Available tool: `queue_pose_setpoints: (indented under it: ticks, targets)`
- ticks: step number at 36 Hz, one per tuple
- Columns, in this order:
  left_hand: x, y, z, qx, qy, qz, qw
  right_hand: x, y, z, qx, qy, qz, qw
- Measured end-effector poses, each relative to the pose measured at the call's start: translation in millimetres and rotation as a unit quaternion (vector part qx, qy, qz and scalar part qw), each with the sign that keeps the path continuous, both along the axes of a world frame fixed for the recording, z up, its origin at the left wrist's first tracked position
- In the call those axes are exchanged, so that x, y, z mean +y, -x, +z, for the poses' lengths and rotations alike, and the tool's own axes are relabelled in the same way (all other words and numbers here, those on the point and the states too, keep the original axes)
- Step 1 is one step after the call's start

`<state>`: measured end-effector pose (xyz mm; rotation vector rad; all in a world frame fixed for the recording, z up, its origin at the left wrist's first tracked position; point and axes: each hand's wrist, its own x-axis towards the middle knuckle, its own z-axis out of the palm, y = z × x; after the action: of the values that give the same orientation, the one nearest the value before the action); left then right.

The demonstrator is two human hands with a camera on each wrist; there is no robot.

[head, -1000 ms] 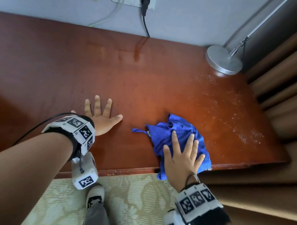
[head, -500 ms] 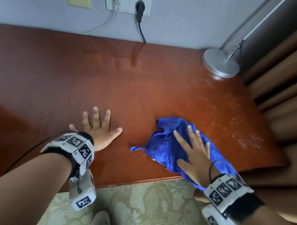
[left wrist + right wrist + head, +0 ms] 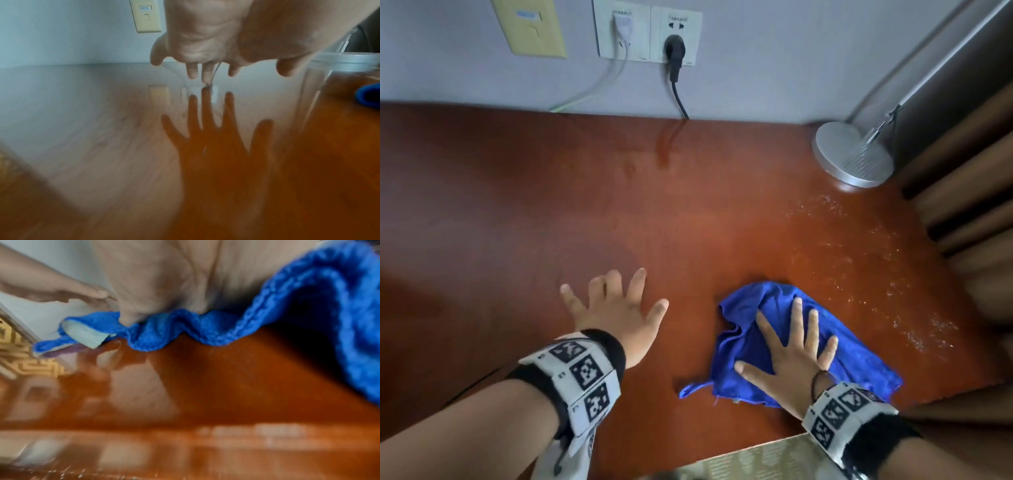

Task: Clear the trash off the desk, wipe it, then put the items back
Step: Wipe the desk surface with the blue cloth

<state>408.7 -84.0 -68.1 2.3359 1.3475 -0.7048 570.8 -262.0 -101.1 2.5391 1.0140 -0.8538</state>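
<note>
One glossy red-brown wooden desk (image 3: pixel 688 212) is seen, with water droplets scattered over its right part. One round brushed-metal lamp base (image 3: pixel 854 154) stands at the far right corner. One crumpled blue microfibre cloth (image 3: pixel 856 356) lies at the near right, its long axis running from far left to near right. The right hand (image 3: pixel 794 359) is pressed flat on it, fingers spread and straight. The left hand (image 3: pixel 616 311), fingers likewise spread, holds nothing; contact with the desk cannot be told.

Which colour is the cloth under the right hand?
Blue: the cloth shows best in the head view, flat under the right hand.
</note>
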Motion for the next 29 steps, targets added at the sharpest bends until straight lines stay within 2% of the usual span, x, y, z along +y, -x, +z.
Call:
queue_pose_setpoints:
  ticks: [4,10,17,23,29]
  targets:
    - [35,-40,0,-0.02,-0.016,-0.051,0.998,15,-14,3,0.011,0.005,0.038,0.999]
    - [73,-95,-14,-0.042,-0.037,-0.083,0.995,43,-39,4,0.031,-0.008,0.074,0.997]
    - [109,-144,-28,-0.064,-0.043,-0.054,0.996,93,-78,0,0.039,-0.02,0.079,0.996]
    - [130,-164,-38,-0.096,-0.031,-0.015,0.995,135,-105,-6,0.035,-0.032,0.086,0.995]
    - [134,-171,-43,-0.054,0.007,-0.004,0.998,177,-126,-9,0.02,-0.042,0.076,0.996]
